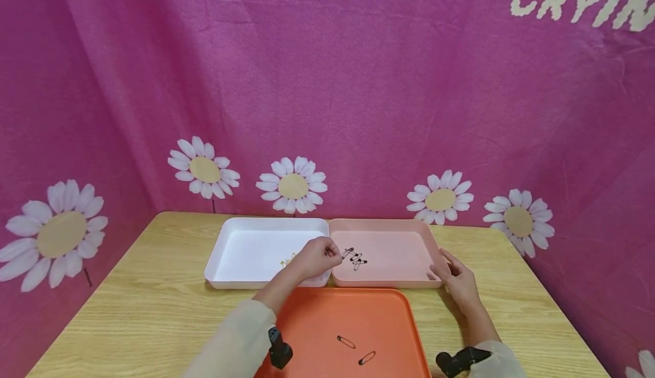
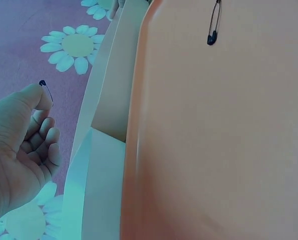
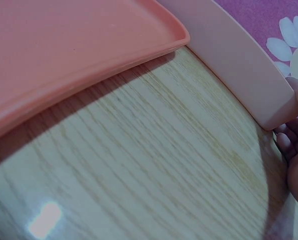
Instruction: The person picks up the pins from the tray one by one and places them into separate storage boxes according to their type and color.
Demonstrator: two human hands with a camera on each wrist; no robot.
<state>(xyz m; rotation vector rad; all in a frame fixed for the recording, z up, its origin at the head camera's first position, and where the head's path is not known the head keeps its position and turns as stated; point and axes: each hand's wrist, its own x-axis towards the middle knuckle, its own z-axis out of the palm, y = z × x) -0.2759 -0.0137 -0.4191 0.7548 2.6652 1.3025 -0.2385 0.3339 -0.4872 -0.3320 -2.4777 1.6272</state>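
My left hand point(image 1: 317, 257) pinches a black safety pin point(image 2: 47, 91) between thumb and forefinger, over the place where the white tray point(image 1: 256, 247) and the pink tray point(image 1: 399, 247) meet. Several black safety pins point(image 1: 360, 262) lie in the pink tray, close to its left wall. Gold-coloured pins point(image 1: 287, 261) sit in the white tray, partly hidden behind my left hand. At the pink tray's right front corner, my right hand point(image 1: 463, 287) holds the wall, thumb over the rim and fingers outside.
In front of both trays lies an orange tray point(image 1: 358, 310), with one black safety pin point(image 1: 346, 342) and another safety pin point(image 1: 367, 358) on it. All stand on a wooden table point(image 1: 128, 310). A magenta cloth point(image 1: 358, 94) with daisies hangs behind.
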